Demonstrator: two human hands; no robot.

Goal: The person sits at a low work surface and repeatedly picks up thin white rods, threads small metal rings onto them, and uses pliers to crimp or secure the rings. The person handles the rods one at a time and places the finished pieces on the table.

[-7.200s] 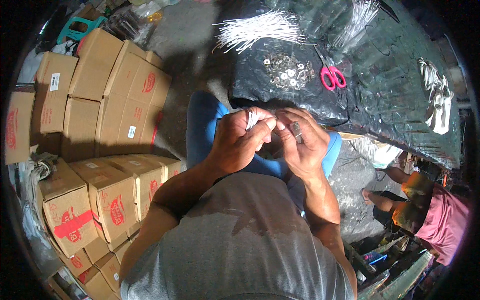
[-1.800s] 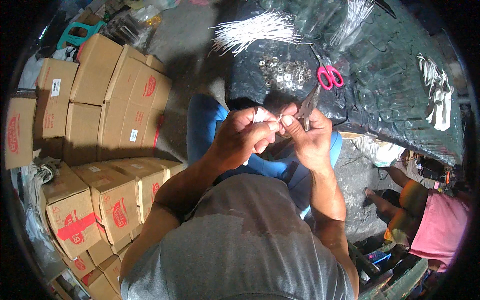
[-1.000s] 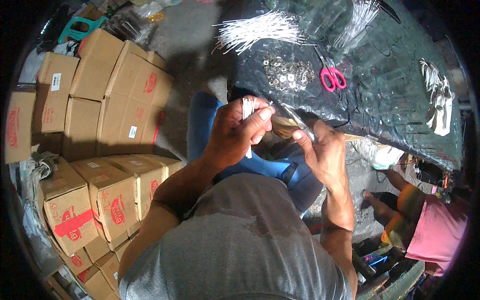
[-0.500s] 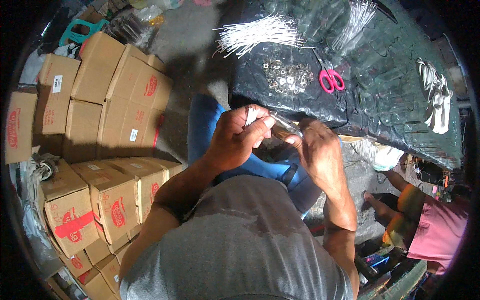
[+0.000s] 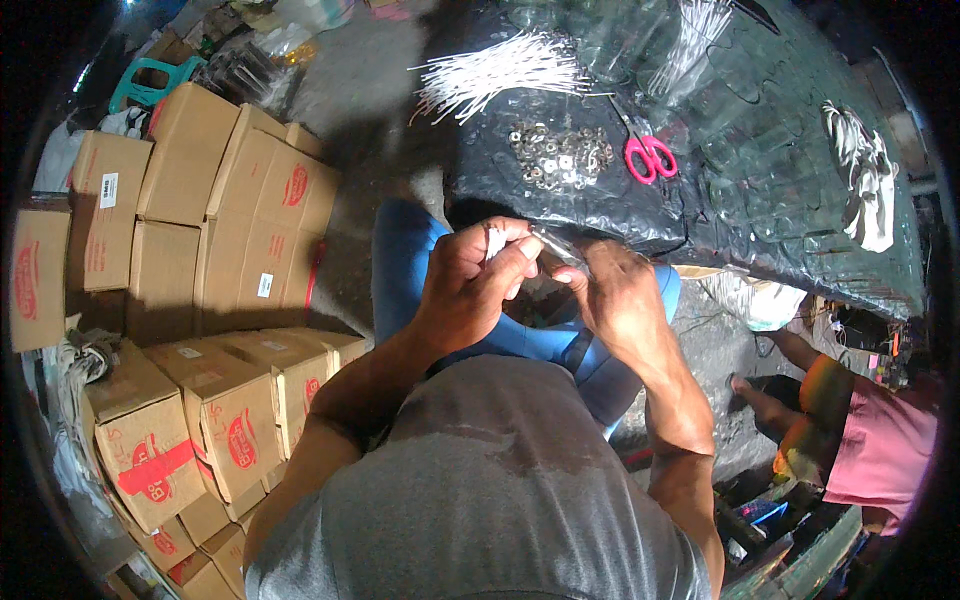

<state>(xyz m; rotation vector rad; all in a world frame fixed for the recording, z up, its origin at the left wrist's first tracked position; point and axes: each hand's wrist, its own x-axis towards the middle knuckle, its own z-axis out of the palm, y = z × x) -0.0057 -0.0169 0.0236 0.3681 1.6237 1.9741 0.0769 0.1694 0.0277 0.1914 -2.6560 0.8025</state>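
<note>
Both of my hands meet in front of my lap, by the near edge of the black-covered table (image 5: 620, 225). My right hand (image 5: 620, 295) is closed around a slim, shiny metal-looking tool (image 5: 556, 243), whose exact kind is hard to make out. Its tip reaches the fingers of my left hand (image 5: 475, 275). Those fingers are pinched together, and whatever they hold is too small or hidden to name. A white strip (image 5: 495, 243) shows at the left index finger. Beyond my hands lies a heap of small metal washers (image 5: 560, 155).
White cords (image 5: 500, 72) lie behind the washers, with pink-handled scissors (image 5: 650, 158) to their right. Another white bundle (image 5: 690, 45) and white cloth gloves (image 5: 862, 180) rest farther along. Cardboard boxes (image 5: 235, 400) are stacked at left. A person in pink (image 5: 880, 430) sits at right.
My hands stay together, with the tool's tip still at my left fingers; the right hand has turned slightly. The view has shifted a little, so the table appears farther left.
</note>
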